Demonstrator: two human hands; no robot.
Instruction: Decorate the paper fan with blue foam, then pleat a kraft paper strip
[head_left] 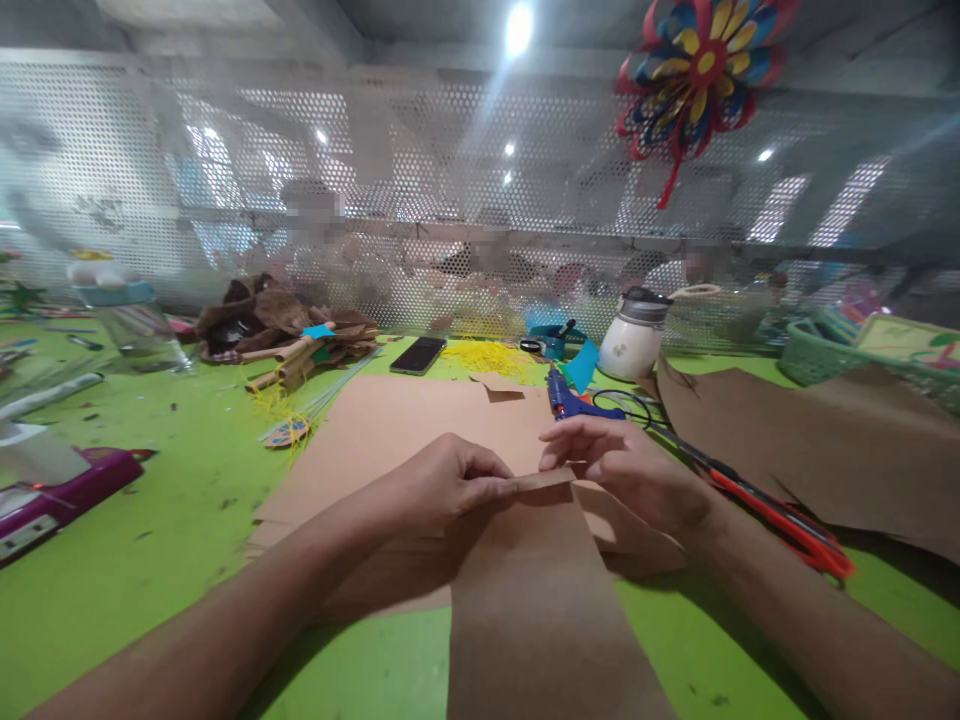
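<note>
Brown paper [540, 620], far edge [544, 482] between hands [442, 478]

Two hands [442, 478], one phone [418, 355]

Behind the left hand [450, 482], the left forearm [262, 585] is bare, narrowing toward the wrist. The right hand [626, 465] and right forearm [795, 590] are bare too.

Phone [418, 355] (dark), white jar [632, 341], green basket [814, 358]
</note>
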